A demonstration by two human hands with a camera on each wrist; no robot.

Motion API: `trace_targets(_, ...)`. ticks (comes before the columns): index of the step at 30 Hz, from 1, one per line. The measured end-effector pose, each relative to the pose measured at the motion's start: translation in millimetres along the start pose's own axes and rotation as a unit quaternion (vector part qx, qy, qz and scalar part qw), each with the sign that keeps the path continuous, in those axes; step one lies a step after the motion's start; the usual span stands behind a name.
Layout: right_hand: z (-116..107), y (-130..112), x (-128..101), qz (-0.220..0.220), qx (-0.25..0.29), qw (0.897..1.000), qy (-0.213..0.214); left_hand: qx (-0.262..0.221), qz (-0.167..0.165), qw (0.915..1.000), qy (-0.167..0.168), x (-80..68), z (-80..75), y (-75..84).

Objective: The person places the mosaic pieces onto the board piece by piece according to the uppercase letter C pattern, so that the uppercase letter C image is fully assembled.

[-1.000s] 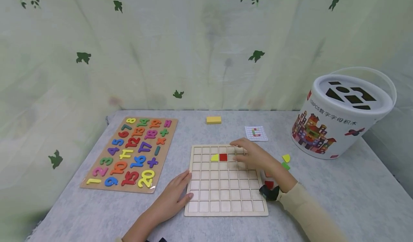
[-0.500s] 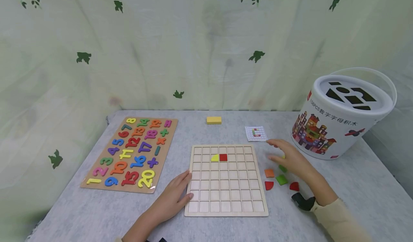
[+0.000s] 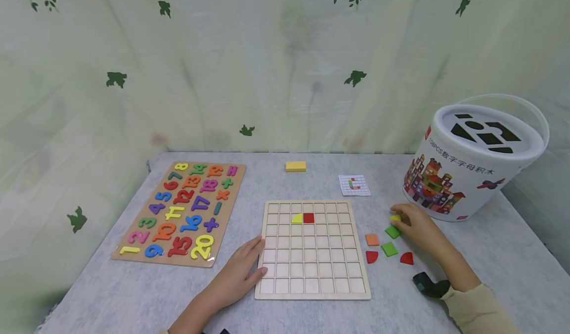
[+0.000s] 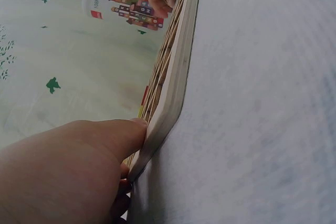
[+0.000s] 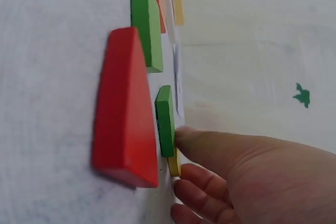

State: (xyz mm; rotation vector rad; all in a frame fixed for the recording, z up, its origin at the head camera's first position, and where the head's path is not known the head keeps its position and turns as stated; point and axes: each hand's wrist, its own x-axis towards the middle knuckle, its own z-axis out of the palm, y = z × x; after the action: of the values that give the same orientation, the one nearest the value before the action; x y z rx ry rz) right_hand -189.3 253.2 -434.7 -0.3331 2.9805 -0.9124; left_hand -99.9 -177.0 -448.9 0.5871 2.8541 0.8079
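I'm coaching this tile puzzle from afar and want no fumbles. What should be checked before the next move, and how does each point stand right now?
1. Grid board steadied: ok, the left hand lies flat against its left edge.
2. Right hand at a loose piece: ok, its fingers touch the yellow piece.
3. Yellow piece lifted: not ok, it lies on the table.
4. Firm pinch on it: cannot tell, the fingers hide most of it.
5. Free cells: ok, only the yellow tile and red tile are placed.
6. Pattern card in sight: ok, uncovered behind the board.
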Motion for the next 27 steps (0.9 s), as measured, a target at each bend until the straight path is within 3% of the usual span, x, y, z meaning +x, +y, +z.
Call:
trace_targets(7, 4, 5, 2, -0.021, 0.017, 1.000, -0.004, 0.003, 0.001, 1.0000, 0.003, -0.6, 0.5, 0.5)
trace_targets(18, 2, 1, 4, 0.004, 0.008, 1.000, -0.011, 0.005, 0.000, 1.0000, 0.001, -0.8, -0.1, 0.8)
trace_targets(23, -1, -12, 7, 0.012, 0.028, 0.999, -0.011, 0.005, -0.008, 1.0000, -0.003, 0.1, -0.4, 0.5)
trace_targets(27, -2, -33, 13, -0.033, 0.035, 0.999, -0.002, 0.005, -0.010, 0.9999, -0.005, 0.3, -0.9, 0.2)
